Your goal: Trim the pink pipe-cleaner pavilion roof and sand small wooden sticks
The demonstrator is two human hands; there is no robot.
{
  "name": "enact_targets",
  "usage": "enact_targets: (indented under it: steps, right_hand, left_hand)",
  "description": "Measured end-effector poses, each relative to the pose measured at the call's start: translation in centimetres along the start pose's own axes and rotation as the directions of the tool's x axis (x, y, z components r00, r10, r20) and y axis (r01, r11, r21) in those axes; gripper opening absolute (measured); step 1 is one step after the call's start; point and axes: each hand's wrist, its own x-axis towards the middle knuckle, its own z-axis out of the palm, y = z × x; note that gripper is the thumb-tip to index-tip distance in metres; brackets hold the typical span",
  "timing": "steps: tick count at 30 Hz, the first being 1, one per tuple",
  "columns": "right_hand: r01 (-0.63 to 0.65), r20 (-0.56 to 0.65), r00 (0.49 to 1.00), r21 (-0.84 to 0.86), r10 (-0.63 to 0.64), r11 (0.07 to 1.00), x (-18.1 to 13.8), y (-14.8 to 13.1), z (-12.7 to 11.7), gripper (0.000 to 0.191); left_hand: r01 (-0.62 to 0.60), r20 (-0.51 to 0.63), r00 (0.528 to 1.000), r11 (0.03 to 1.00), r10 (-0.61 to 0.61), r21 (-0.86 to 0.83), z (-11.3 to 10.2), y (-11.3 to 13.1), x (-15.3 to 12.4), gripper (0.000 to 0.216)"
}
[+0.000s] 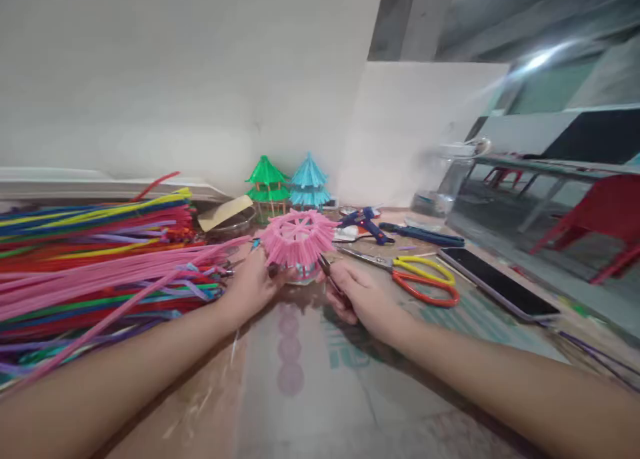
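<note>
On the table [310, 419], a roofed model [300, 249] stands between the left hand [253, 280] and right hand [354, 289], two pagodas [266, 172] behind it before the wall [175, 79]; pipe cleaners [110, 272] lie left, scissors [383, 260] right, a glue gun [367, 222] behind them, a phone [495, 282] farther right

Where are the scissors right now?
Head view, right of centre: the scissors lie between the right hand and the phone, on the near side of the blue glue gun.

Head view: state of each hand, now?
Left hand: at the pink model's side; grip can't be told.
Right hand: closed, holding a dark tool.
</note>
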Motion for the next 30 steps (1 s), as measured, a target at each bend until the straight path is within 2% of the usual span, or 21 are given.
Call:
enact_targets:
  steps: [6,12,30]
  right_hand:
    - [0.0,0.001,1.0,0.061,0.0,0.998,0.23,0.17,-0.01,0.055]
    - [-0.002,0.03,1.0,0.13,-0.002,0.991,0.3,0.26,-0.22,0.052]
    - [0.009,-0.009,1.0,0.129,-0.008,0.992,0.36,0.04,-0.39,0.047]
  left_hand:
    - [-0.045,-0.021,0.999,0.999,0.046,0.009,-0.06,0.21,-0.15,0.033]
    - [-0.006,-0.014,1.0,1.0,0.006,0.017,0.03,-0.06,-0.18,0.034]
    - [-0.004,-0.015,1.0,0.999,0.005,0.053,0.01,-0.03,-0.17,0.032]
